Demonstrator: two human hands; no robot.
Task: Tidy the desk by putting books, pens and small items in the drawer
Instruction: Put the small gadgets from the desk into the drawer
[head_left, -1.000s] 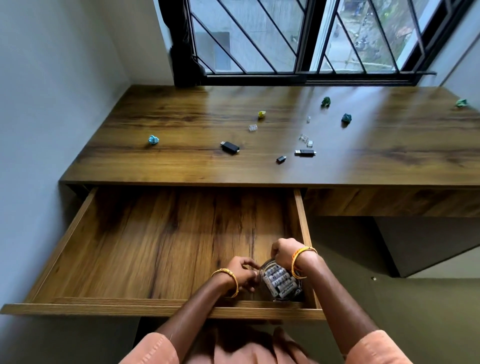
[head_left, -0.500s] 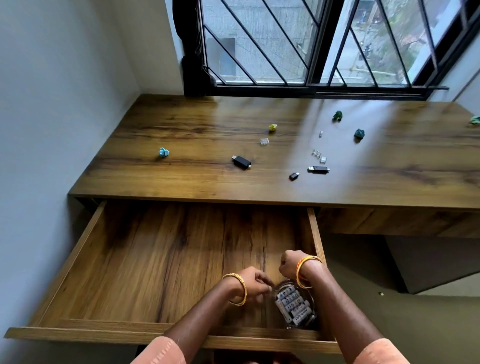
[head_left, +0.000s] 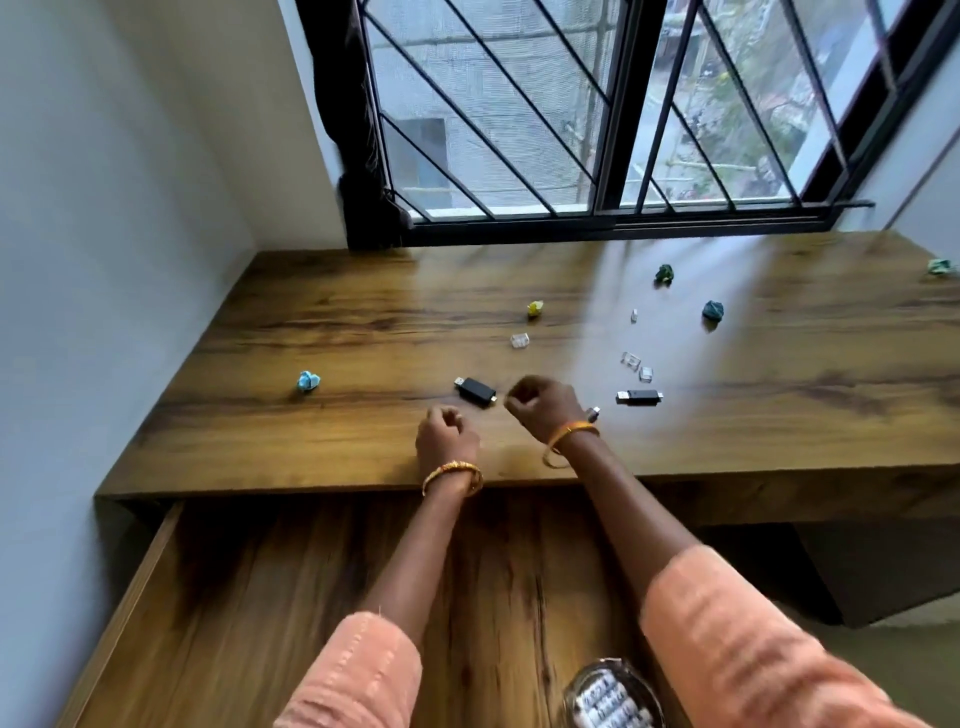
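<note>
Over the front part of the wooden desk, both hands out past the open drawer and hovering, nothing gripped. Left hand with fingers loosely curled, empty. Right hand curled tighter, also looks empty, though motion blur makes it hard to swear nothing tiny is pinched in there.

Closest target: black USB stick, lying just beyond the left hand and just to the left of the right hand's knuckles, pretty much between the two. Long axis running left-to-right with a slight tilt, metal plug end pointing left and a bit away. Right hand nearer by a hair, so probably the one to grab it, pinching across the short sides.

Second black USB stick off to the right of the right wrist, also lying sideways. Small dark connector thing peeking out right beside the right wrist, half hidden.

Farther back, well apart from the hands: clear plastic bits, a yellow crumpled wad, a blue one off left, green ones toward the window.

Already in the drawer, near front right corner: clear container of small white pieces. Plenty left to move.
</note>
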